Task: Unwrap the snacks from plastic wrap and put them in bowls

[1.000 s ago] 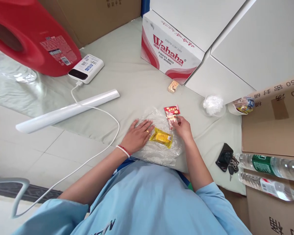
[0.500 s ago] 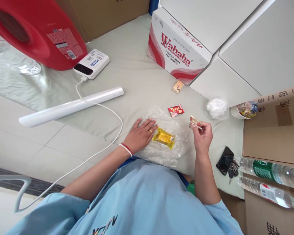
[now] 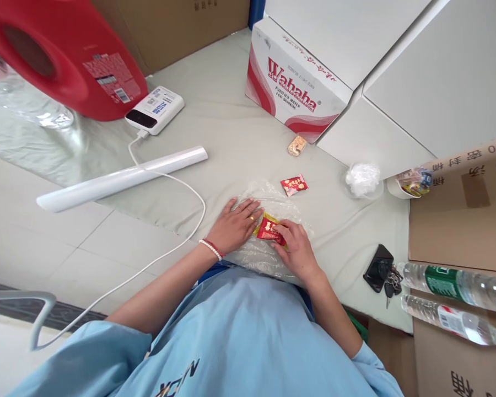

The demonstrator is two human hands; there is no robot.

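Note:
My left hand [image 3: 240, 221] lies flat with its fingers spread on a clear plastic bag [image 3: 256, 259], its fingertips at the left end of a yellow packet [image 3: 257, 230]. Over that packet sits a small red snack packet [image 3: 268, 229], covering most of the yellow one. My right hand [image 3: 296, 246] grips the red packet's right side between thumb and fingers. A second red snack packet [image 3: 294, 185] rests just beyond the bag. Farther back, a clear-wrapped beige snack [image 3: 296, 145] lies near the carton.
A Wahaha water carton [image 3: 293, 88] and white boxes stand at the back right. On the right are a crumpled plastic bag [image 3: 362, 180], a tub of packets [image 3: 413, 183], keys [image 3: 392, 284] and bottles. A white tube [image 3: 124, 179] and cable lie left, near a red jug [image 3: 103, 60].
My right hand has moved left and towards me, bringing the small packet from the right side onto the yellow packet. My left hand has stayed in place.

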